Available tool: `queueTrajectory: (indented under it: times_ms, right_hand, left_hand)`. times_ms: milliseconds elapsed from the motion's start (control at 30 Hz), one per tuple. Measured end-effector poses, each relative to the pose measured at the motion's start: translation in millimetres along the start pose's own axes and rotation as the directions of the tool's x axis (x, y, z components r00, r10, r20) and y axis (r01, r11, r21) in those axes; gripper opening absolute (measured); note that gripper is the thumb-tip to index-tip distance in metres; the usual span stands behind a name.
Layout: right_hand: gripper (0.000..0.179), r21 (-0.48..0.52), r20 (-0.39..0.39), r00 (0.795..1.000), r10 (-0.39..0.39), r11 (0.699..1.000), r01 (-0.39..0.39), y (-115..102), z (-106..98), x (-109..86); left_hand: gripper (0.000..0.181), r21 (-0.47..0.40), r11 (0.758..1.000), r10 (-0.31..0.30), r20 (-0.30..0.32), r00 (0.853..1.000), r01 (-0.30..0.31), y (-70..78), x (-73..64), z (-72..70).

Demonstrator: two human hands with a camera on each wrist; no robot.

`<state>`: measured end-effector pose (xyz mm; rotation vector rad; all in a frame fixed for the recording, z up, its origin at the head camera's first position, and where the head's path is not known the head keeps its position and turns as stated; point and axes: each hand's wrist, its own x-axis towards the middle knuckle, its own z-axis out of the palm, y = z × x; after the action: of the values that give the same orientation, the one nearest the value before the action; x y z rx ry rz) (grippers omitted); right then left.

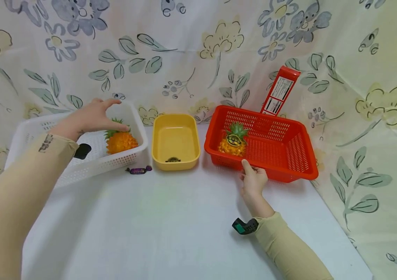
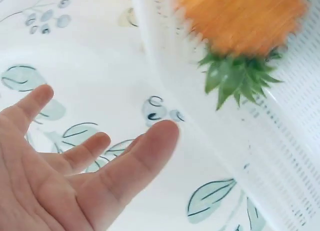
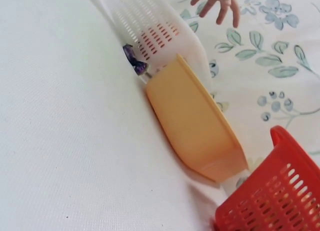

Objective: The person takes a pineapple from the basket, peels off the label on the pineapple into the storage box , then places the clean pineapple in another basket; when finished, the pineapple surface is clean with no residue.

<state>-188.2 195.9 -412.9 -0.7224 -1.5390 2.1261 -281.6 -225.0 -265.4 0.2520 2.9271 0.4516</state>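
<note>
My left hand point(image 1: 95, 116) hovers over the white basket point(image 1: 133, 155) with fingers spread and nothing held. Just below its thumb, inside that basket, lies an orange toy pineapple point(image 1: 121, 143) with green leaves; the left wrist view shows the pineapple point(image 2: 240, 21) apart from the fingers. At the front wall of the red basket point(image 1: 282, 171), my right hand point(image 1: 254, 181) pinches the rim, thumb on top and fingers against the outside. A second pineapple point(image 1: 232, 146) with a black and gold label sits at that basket's left end. The right hand is out of the right wrist view.
Between the two baskets stands a yellow tub point(image 1: 175, 142) with a dark label inside. A purple wrapped candy point(image 1: 138, 170) lies on the white table in front of the white basket. Behind the red basket, a red tag with white labels point(image 1: 279, 91) rises against the floral cloth point(image 1: 184, 39).
</note>
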Motion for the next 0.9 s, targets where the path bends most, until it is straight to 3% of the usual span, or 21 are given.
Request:
queueTrajectory:
  times_ms: [133, 267, 333, 433, 467, 500, 533, 567, 633, 667, 700, 733, 800, 833, 900]
  right_hand:
    - [0.022, -0.013, 0.004, 1.000, -0.004, 1.000, 0.004, 0, 0, 0.2]
    - [0.020, -0.022, 0.001, 1.000, -0.009, 1.000, 0.009, 1, 0, 0.0]
    - [0.019, -0.026, -0.006, 1.000, -0.004, 1.000, 0.003, 1, 0, 0.0]
    - [0.019, -0.034, -0.009, 1.000, 0.006, 0.999, -0.006, 1, -1, -0.2]
    - [0.019, -0.036, -0.007, 1.000, 0.007, 0.999, -0.007, 1, -1, -0.3]
    - [0.019, -0.035, -0.007, 1.000, 0.010, 0.999, -0.010, 0, -1, -0.6]
    - [0.019, -0.030, -0.006, 1.000, 0.010, 0.999, -0.010, 0, -1, -0.7]
    - [0.020, -0.025, -0.007, 1.000, 0.008, 1.000, -0.009, -1, -1, -0.9]
    - [0.021, -0.019, -0.012, 1.000, 0.005, 1.000, -0.005, -1, -2, -1.3]
    - [0.022, -0.018, -0.014, 1.000, 0.002, 1.000, -0.002, -2, -3, -1.7]
    - [0.023, -0.018, -0.015, 1.000, 0.002, 1.000, -0.002, -2, -3, -2.1]
    - [0.023, -0.025, -0.011, 1.000, -0.002, 1.000, 0.002, -2, -4, -2.1]
    - [0.024, -0.040, -0.005, 1.000, -0.004, 0.999, 0.004, -2, -4, -2.7]
    - [0.024, -0.049, -0.001, 1.000, -0.006, 0.999, 0.005, -2, -4, -2.8]
    - [0.024, -0.057, 0.002, 1.000, -0.005, 0.998, 0.005, -1, -3, -2.8]
  left_hand:
    - [0.106, -0.132, 0.991, 0.002, -0.063, 0.998, -0.010, 7.5, -12.9, -2.9]
    - [0.091, -0.301, 0.953, -0.024, -0.201, 0.979, -0.038, 16.0, -35.9, -0.7]
    - [0.079, -0.387, 0.920, -0.057, -0.302, 0.952, -0.068, 18.2, -49.2, 5.0]
    - [0.056, -0.502, 0.854, -0.124, -0.452, 0.883, -0.137, 17.2, -69.8, 20.5]
    - [0.047, -0.538, 0.826, -0.144, -0.494, 0.857, -0.171, 15.7, -76.3, 27.3]
    - [0.039, -0.591, 0.777, -0.162, -0.520, 0.839, -0.217, 14.5, -82.8, 34.6]
    - [0.033, -0.617, 0.749, -0.176, -0.539, 0.824, -0.243, 13.7, -89.2, 42.8]
    - [0.029, -0.644, 0.716, -0.181, -0.545, 0.819, -0.270, 12.5, -95.1, 51.6]
    - [0.027, -0.683, 0.669, -0.180, -0.531, 0.828, -0.292, 10.9, -106.3, 70.9]
    - [0.026, -0.700, 0.653, -0.178, -0.511, 0.841, -0.288, 10.3, -111.1, 81.3]
    - [0.025, -0.711, 0.648, -0.175, -0.486, 0.856, -0.272, 9.3, -115.8, 91.8]
    - [0.024, -0.709, 0.663, -0.179, -0.461, 0.869, -0.240, 8.1, -120.2, 102.1]
    - [0.023, -0.749, 0.638, -0.208, -0.391, 0.897, -0.179, 3.6, -127.8, 120.3]
    - [0.024, -0.781, 0.607, -0.234, -0.349, 0.908, -0.144, 0.3, -130.9, 128.1]
    - [0.026, -0.853, 0.517, -0.297, -0.260, 0.919, -0.075, -7.7, -136.1, 139.9]
